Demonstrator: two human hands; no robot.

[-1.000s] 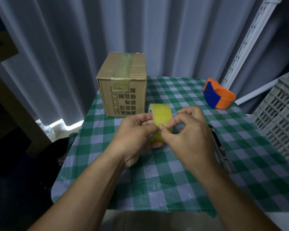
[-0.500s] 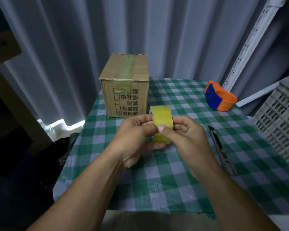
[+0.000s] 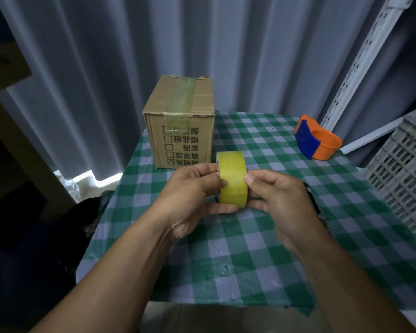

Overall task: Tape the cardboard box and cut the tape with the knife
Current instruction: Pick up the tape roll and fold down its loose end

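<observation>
A yellow tape roll (image 3: 233,180) stands on edge above the table, gripped from both sides. My left hand (image 3: 192,195) clasps its left face and cradles it from below. My right hand (image 3: 276,200) holds the right side, thumb at the roll's rim. Behind them a brown cardboard box (image 3: 181,121) stands at the table's far left, with a strip of tape running over its top and down the front. The knife (image 3: 318,207) lies on the cloth to the right, almost all hidden behind my right hand.
The table carries a green and white checked cloth (image 3: 250,260). An orange and blue tape dispenser (image 3: 316,140) sits at the far right. A grey plastic crate (image 3: 408,179) stands off the right edge. Curtains hang behind the table.
My right hand has slid off the front of the roll to its right side, so the roll's yellow face now shows. The view has shifted slightly.
</observation>
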